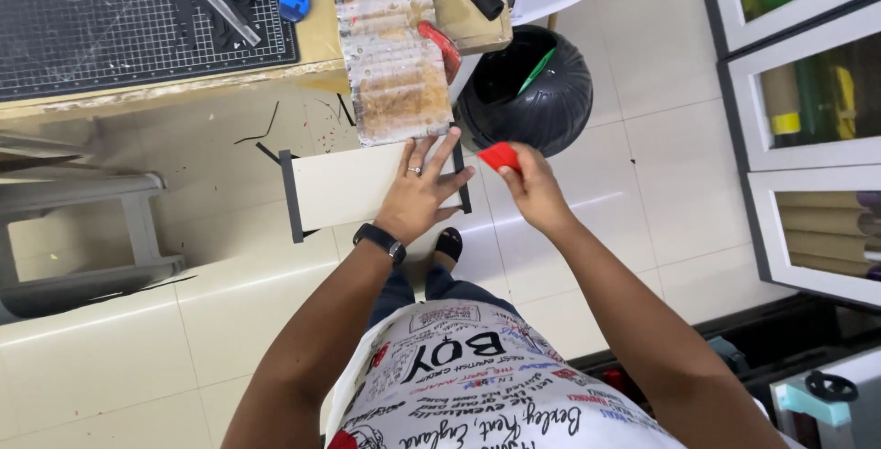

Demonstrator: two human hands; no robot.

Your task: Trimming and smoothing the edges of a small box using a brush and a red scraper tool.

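Note:
My left hand (pixel 420 194) lies flat, fingers spread, on the right part of a cream board with dark end strips (pixel 340 187) that sticks out from under the workbench. A ring and a black wrist watch show on that arm. My right hand (pixel 532 190) is pinched on a small red piece (pixel 500 156), held in the air just right of the board's end. A worn, paint-stained wooden slab (pixel 393 59) hangs over the bench edge right above the board, with a red-handled tool (pixel 442 48) at its side.
A black bin (pixel 537 91) with a green item inside stands on the tiled floor behind my right hand. A dark cutting mat (pixel 110 17) with a metal ruler covers the bench at left. A grey stool (pixel 83 229) stands left; glass-door cabinets (pixel 808 118) hold rolls at right.

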